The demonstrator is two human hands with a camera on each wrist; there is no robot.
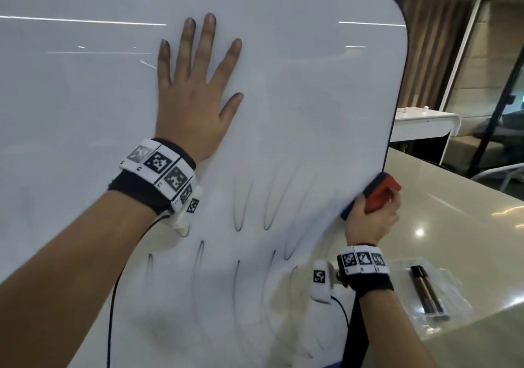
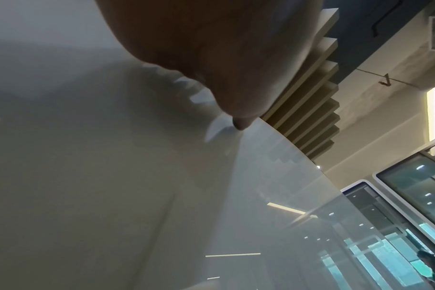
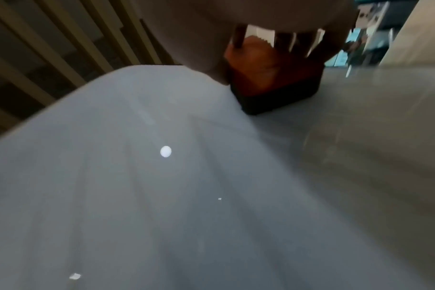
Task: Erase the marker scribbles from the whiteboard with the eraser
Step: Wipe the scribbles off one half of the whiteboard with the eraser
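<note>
Two hands share the work here. The left hand [image 1: 195, 95] lies flat on the whiteboard [image 1: 85, 98], fingers spread and straight, pressing the upper middle of the panel to steady it. The right hand [image 1: 370, 220] is curled round the eraser [image 1: 380, 194], a red block with a dark pad beneath, and holds it at the board's right edge, low down, where the board meets the table [image 1: 453, 211].

In the right wrist view the pad sits on the surface by the edge, though blur makes it hard to say how firmly it bears down.

The scribbles [image 1: 241, 211] are faint grey loops, several just left of the eraser and a second row lower on the board, so much of the job looks undone.

The eraser should be light and rigid in its red body, with a soft pad that gives a little under pressure. Gripping the red body by its long sides, as now, looks right, since that keeps the pad flat. The board appears glossy and slippery, and it stands tilted, so it would likely shift under a hard stroke without the bracing palm.

A marker [image 1: 426, 292] lies on a clear plastic sleeve [image 1: 450, 288] on the table, near the right wrist.
</note>
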